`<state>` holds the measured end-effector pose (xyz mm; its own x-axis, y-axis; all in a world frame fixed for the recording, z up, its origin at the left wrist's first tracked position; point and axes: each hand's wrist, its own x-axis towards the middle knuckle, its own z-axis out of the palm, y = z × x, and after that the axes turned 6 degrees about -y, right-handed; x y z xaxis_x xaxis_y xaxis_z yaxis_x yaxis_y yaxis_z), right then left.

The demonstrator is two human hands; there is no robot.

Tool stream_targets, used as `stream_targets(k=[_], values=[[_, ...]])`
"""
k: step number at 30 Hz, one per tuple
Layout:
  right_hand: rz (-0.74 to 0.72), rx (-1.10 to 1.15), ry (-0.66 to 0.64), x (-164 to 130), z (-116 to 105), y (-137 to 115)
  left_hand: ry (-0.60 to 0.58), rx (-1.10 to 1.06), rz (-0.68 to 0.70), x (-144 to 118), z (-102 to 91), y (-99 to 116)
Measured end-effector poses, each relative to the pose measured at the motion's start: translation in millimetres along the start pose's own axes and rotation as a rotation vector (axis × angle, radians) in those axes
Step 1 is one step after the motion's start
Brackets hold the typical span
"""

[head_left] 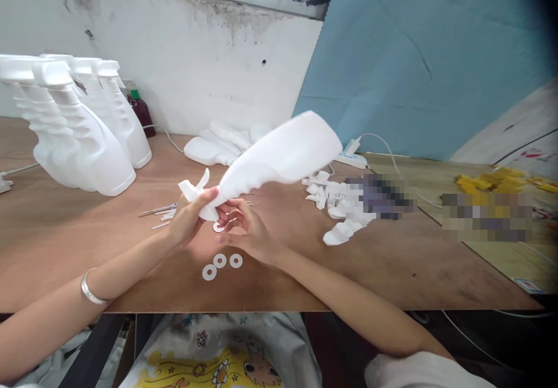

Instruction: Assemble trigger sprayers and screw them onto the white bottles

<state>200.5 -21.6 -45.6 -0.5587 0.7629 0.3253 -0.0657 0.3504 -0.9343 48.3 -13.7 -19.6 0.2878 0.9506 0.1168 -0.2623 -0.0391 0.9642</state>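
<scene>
the left hand was clamped on a white spray head, its thumb laid over the place where the head met the neck of a bottle. that bottle was in the air above the table, tilted well over, with its neck toward the left hand and its base up to the right. the right hand was just beside the neck, its fingers curled and its thumb standing apart from them. close to those fingertips, under the joint, was a white ring; whether it was pinched or lying on the wood, i could not tell.

the step in hand looked like fitting or checking the head on the neck. how tightly the two were joined did not show. as i judged it, the next move called for keeping the head firm and square to the neck, with the right fingers steadying or turning the joint.

three loose rings lay near the table's front edge, and thin sticks lay behind the left hand. bottles with heads on stood at the left, bottles without visible heads lay behind, and a pile of white parts was at the right.
</scene>
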Motion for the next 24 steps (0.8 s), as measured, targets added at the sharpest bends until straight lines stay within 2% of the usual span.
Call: stream_targets(k=[1,3,6,8,10,14,19,22,24], values=[[-0.072,-0.161,0.017,-1,-1,0,0.036,-0.056,0.007,1,-1.0,1],[-0.307,-0.521,0.047,-2,-6,-1,0.092,-0.113,0.033,2,-2.7,3],[-0.689,-1.062,0.085,6,-15,-7,0.092,-0.107,0.088,2,-3.6,2],[-0.782,-1.342,0.08,16,-17,-17,0.071,-0.05,0.13,1,-3.5,-2],[-0.769,-1.518,0.044,28,-16,-28,0.068,0.043,0.168,1,-3.7,-7],[-0.745,-1.611,-0.038,48,-11,-43,0.087,0.205,0.218,-1,-5.2,-5],[-0.668,-1.416,-0.071,58,-13,-51,0.061,0.273,0.249,-9,0.1,5],[-0.59,-1.303,-0.028,61,-20,-56,-0.008,0.191,0.305,-15,4.4,0],[-0.588,-1.241,0.077,62,-25,-62,-0.082,0.124,0.328,-16,5.6,-5]])
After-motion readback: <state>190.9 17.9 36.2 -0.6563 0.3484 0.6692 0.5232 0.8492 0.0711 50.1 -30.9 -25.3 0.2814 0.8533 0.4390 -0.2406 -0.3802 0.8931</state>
